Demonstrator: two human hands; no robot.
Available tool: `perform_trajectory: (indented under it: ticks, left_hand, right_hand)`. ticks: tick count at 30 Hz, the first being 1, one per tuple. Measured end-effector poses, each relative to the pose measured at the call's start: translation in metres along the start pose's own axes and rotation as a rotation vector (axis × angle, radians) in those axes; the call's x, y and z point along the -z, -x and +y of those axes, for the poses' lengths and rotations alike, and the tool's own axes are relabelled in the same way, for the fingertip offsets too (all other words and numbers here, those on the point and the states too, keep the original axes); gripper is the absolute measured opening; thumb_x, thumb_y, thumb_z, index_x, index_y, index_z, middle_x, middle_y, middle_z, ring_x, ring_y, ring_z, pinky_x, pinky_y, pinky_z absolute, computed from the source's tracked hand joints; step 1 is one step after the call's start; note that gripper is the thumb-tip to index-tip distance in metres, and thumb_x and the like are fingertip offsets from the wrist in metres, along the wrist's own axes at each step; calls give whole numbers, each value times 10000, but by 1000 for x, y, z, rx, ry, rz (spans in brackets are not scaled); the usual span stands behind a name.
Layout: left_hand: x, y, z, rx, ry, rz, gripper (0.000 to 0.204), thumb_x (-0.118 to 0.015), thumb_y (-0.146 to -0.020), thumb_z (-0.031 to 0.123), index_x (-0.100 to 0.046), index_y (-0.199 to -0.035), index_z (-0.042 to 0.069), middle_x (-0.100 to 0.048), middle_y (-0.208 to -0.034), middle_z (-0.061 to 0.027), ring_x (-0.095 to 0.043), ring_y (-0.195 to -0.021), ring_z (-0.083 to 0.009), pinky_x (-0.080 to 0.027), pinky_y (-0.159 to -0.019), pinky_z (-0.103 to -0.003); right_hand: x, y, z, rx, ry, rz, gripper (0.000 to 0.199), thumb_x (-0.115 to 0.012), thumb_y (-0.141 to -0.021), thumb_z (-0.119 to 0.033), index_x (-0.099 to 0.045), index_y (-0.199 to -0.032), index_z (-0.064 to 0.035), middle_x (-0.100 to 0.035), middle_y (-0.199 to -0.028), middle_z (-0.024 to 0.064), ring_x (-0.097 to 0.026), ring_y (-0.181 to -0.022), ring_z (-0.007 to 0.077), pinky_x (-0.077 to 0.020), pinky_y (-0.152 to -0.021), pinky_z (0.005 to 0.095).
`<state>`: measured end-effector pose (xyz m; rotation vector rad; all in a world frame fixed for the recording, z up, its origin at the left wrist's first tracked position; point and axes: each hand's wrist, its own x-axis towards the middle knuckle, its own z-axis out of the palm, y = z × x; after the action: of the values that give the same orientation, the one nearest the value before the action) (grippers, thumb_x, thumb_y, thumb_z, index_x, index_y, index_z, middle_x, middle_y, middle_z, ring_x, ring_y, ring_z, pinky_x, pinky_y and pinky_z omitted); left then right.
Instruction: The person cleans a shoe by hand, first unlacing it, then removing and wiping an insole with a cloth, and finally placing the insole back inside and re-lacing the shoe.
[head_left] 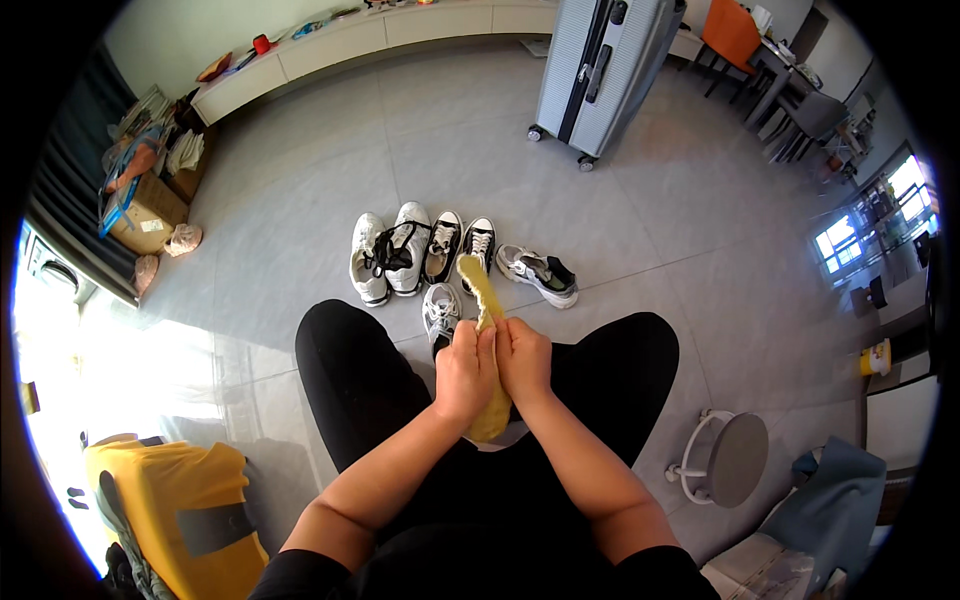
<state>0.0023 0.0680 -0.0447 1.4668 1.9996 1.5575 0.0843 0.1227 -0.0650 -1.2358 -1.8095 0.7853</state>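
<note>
Both my hands meet in front of my knees, fingers closed around a long, soft yellow piece of cloth [488, 422]. My left hand [466, 372] grips its left side and my right hand [524, 358] its right side, thumbs side by side. One end with a pale, uneven edge sticks up beyond my fingers; the other hangs below my hands. Whether it is a sock or a folded rag I cannot tell. Just past it stand white sneakers [405, 250] with black laces, black-and-white canvas shoes [443, 245], and two grey-white sneakers [538, 275], [441, 308], one lying apart to the right.
A silver suitcase [610, 80] stands on the tiled floor ahead. A low round stool [738, 460] is at my right. To my left is a yellow cloth-covered seat [165, 500]. Cardboard boxes [150, 210] sit by the dark curtain, and a long white cabinet [335, 45] lines the wall.
</note>
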Motion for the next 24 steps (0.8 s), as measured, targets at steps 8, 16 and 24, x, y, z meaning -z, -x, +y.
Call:
perform_trajectory:
  ticks: [8,16,24]
  left_hand:
    - [10,-3,-23,208,147,-318,232,-585,-936,207,-565,-850,-8,-596,-622,-159,-592,-522,-189,-436,-487,-338]
    - [-5,2,-32,61,32,-22,145,-578,-918,121,-474,-897,24,-586,-654,-217,-593,-609,-431,-452,-510,-447]
    - [4,-13,-54,121,-8,79,139,-556,-935,129,-479,-903,17,-581,-642,-197,-590,-554,-385,-444,-487,-420]
  right_hand:
    - [11,-23,6,-154,-128,205,358,-530,-964,-305,-579,-773,-7,-576,-608,177,-535,-515,326,-429,-510,383]
    - [-9,8,2,-106,-77,4,321,-554,-947,-256,-479,-758,-8,-559,-623,225,-566,-593,431,-416,-499,460]
    - [2,5,6,-659,-650,-446,271,-575,-946,-273,-595,-801,-46,-609,-626,67,-567,-482,167,-443,-442,289]
